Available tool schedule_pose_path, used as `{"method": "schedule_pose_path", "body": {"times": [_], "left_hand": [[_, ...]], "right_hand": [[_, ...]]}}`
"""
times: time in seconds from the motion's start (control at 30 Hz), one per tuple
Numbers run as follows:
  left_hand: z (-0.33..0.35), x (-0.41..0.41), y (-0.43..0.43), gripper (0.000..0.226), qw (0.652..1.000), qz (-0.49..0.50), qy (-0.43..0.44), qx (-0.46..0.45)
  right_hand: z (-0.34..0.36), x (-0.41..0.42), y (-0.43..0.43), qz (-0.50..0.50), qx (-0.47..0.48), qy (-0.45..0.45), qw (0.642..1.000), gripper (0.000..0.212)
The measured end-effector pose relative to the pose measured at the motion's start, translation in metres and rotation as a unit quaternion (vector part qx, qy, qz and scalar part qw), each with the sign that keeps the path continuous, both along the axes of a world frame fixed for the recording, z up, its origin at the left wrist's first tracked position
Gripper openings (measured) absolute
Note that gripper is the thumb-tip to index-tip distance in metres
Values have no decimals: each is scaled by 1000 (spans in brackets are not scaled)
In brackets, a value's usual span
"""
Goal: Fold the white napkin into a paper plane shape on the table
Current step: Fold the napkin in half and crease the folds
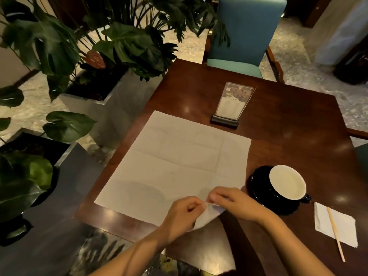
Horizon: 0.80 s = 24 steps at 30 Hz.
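White napkin [179,162] lay spread on the desk [288,120], its near corner pinched by fingers [216,196] of the left hand [179,216] and right hand [235,203], cup [286,184] just right of them.

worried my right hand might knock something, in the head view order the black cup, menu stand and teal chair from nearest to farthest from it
1. Black cup, just right of the right hand.
2. Menu stand, farther across the table.
3. Teal chair, beyond the table's far edge.
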<state>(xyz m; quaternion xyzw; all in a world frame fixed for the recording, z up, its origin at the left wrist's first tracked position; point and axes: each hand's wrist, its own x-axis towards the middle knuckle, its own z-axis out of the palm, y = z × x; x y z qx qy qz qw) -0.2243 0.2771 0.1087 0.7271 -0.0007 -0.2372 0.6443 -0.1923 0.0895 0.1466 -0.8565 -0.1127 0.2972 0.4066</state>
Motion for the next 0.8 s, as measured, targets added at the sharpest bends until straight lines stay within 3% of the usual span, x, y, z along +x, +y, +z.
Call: {"method": "schedule_pose_path", "body": {"times": [0.1,0.4,0.5,0.67,0.8], "left_hand": [[-4,4,7,21,1000,18,23,9],[26,46,24,20,1000,9,14,12],[40,81,39,7,996,52,-4,72],[56,142,65,16,988,83,-11,130],[55,189,81,10,981,107,-25,160]], "right_hand": [[-1,1,-7,7,8,31,999,21],[17,64,19,-15,7,-45,999,8],[25,102,38,-5,2,-74,997,8],[28,165,69,11,6,-94,995,26],[19,211,89,-9,9,-120,993,20]]}}
